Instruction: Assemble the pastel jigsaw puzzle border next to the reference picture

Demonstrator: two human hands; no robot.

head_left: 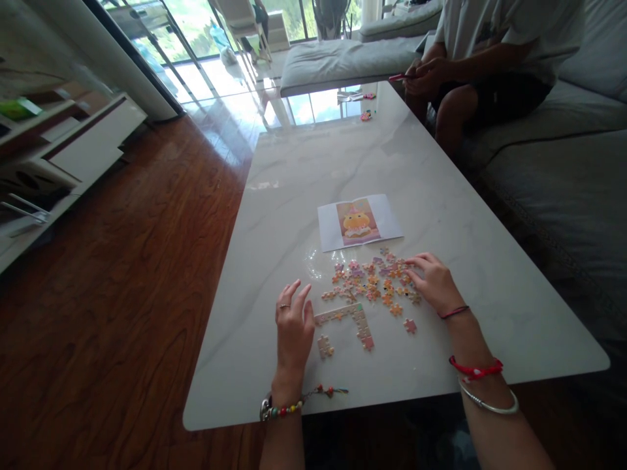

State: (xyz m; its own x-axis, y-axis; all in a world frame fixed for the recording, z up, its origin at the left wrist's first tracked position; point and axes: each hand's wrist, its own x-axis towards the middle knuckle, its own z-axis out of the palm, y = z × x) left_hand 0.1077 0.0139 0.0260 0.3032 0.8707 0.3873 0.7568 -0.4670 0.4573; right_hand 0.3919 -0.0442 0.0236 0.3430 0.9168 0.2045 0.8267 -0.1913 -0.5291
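A loose pile of small puzzle pieces (pixel 371 282), mostly orange, pink and cream, lies on the white marbled table. In front of it, several joined pieces form a corner-shaped puzzle frame (pixel 363 321). A small joined cluster (pixel 324 346) sits apart at its lower left. My left hand (pixel 294 329) is beside the frame's left end, fingers apart and holding nothing. At the pile's right edge, my right hand (pixel 435 282) reaches in, with fingertips at the pieces and a gap between thumb and fingers. One pink piece (pixel 410 326) lies alone below that hand.
Behind the pile lies a creased paper with a printed picture (pixel 358 222) of a yellow figure. Small colourful items (pixel 366 115) are at the table's far end. Another person (pixel 490 59) sits on the grey sofa (pixel 563 156) at right, holding a red object.
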